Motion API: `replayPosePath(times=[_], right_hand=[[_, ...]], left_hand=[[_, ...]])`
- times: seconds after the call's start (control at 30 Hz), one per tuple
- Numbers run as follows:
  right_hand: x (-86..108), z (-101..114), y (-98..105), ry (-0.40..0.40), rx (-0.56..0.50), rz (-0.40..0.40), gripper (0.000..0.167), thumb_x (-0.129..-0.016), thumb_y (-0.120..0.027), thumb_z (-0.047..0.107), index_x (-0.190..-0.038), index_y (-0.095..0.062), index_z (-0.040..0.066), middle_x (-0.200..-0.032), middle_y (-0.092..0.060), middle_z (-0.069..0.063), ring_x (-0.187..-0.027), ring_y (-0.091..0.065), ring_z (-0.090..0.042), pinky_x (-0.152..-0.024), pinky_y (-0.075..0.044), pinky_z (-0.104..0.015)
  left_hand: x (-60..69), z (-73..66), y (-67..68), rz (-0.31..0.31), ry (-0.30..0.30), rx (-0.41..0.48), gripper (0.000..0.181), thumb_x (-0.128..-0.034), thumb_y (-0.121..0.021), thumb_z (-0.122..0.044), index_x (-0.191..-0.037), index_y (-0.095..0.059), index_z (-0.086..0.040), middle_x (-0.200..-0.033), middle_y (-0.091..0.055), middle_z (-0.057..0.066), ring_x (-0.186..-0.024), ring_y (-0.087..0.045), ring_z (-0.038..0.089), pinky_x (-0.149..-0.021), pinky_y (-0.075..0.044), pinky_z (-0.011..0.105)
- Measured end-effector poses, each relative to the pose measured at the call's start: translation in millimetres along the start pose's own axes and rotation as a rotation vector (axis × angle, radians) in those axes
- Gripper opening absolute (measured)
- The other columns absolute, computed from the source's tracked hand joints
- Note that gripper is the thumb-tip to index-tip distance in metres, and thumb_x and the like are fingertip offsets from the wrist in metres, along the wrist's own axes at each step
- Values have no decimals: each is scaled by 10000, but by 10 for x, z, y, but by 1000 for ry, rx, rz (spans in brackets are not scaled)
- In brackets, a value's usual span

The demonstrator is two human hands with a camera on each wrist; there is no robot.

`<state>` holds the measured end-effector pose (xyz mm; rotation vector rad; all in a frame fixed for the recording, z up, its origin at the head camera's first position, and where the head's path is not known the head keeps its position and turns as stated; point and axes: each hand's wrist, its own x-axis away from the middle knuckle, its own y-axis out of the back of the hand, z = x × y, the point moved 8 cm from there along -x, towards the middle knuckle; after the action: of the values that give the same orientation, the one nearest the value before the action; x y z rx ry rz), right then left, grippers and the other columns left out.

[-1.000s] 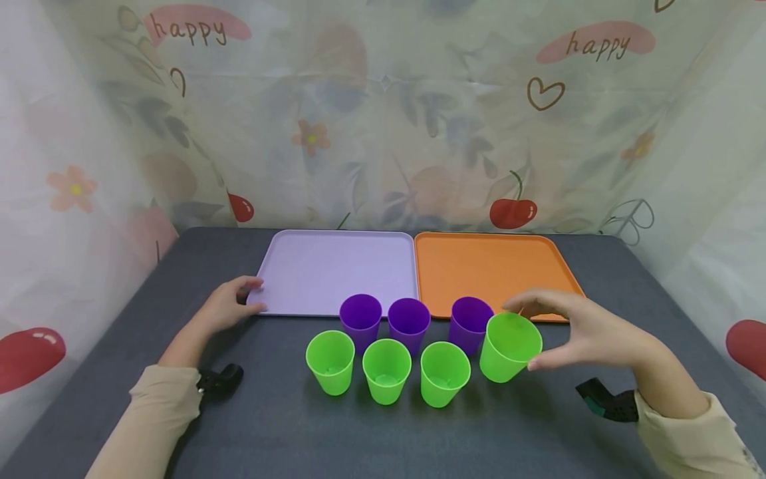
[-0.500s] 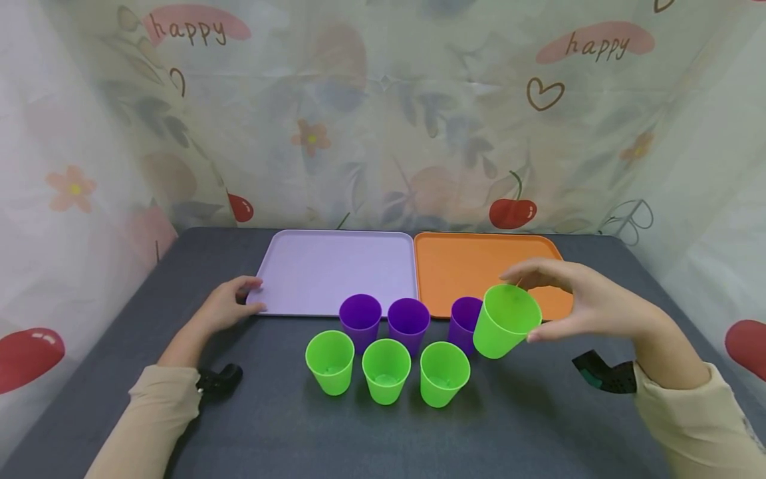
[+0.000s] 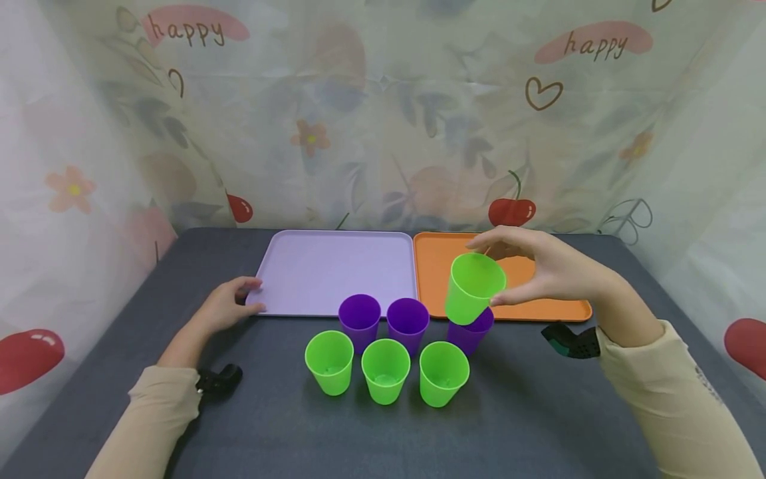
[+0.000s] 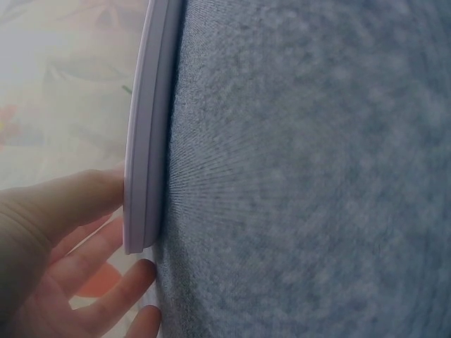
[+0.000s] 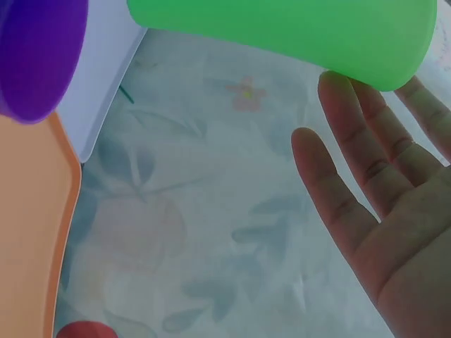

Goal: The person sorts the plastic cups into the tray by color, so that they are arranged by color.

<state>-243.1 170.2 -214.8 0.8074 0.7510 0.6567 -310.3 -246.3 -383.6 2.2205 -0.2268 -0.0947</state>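
Note:
My right hand holds a green cup between thumb and fingers, raised over the near left part of the orange tray. Partly behind this cup is a purple cup. In the right wrist view the held green cup lies against the fingertips of my right hand. With fingers spread, my left hand touches the left edge of the lavender tray. The left wrist view shows the thumb of my left hand against the tray's rim.
Two more purple cups stand by the lavender tray's near edge. Nearer is a row of three green cups on the dark tabletop. A patterned curtain hangs behind the trays.
My right hand has lifted the green cup from beside the row and carried it up, forward and left, over the orange tray. The left hand has stayed at the lavender tray.

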Motion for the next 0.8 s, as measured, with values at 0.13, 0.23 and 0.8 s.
replayPosePath(times=[0.13, 0.23, 0.8], right_hand=[[-142, -60, -22, -34, -3, 11, 639, -693, -822, 150, -1265, -536, 134, -1229, -588, 17, -1053, -559, -32, -913, -457, -163], [-257, -107, -42, -59, -20, 24, 638, -710, -812, 166, -1280, -528, 145, -1242, -587, 11, -1063, -564, -45, -929, -467, -191], [-911, -283, -284, -98, -117, 52, 603, -728, -798, 182, -1268, -538, 113, -1214, -600, -47, -1044, -589, -185, -985, -475, -394]], left_hand=[[2, 1, 0, 3, 4, 0, 524, -852, -666, -175, -1287, -474, 45, -1295, -514, 278, -1181, -482, 460, -987, -389, 582], [5, -8, 4, -1, 4, -1, 524, -850, -671, -178, -1283, -478, 46, -1293, -517, 278, -1177, -486, 460, -983, -391, 581], [36, -55, 19, 3, 13, -2, 509, -855, -657, -161, -1281, -474, 51, -1288, -514, 284, -1161, -489, 459, -959, -408, 575]])
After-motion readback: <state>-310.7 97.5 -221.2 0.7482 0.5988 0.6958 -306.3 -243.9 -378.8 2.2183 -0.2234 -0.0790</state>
